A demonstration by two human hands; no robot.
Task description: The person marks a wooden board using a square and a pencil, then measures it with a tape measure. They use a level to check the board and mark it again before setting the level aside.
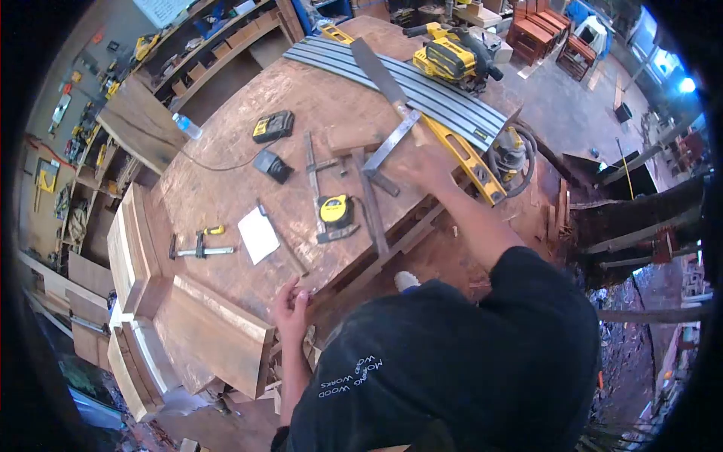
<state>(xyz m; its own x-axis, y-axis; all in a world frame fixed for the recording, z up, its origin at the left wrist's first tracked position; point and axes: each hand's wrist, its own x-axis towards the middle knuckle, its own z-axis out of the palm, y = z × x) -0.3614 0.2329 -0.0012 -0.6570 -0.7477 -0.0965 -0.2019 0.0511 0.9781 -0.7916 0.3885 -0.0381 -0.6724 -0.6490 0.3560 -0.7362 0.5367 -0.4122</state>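
The square [392, 142] lies on the counter [207, 200] beside the saw [379, 71]; the right hand [426, 166] is near both, its grip unclear. The left hand [291, 307], relaxed and empty, is at the counter's edge.

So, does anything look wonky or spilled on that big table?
The yellow level looks askew: its near end seems to poke past the edge of the table. I see no spill.

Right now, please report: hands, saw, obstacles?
Right hand at saw, handle end. Left hand by edge of bench. Saw crosses grooved rail. Square and level close by.
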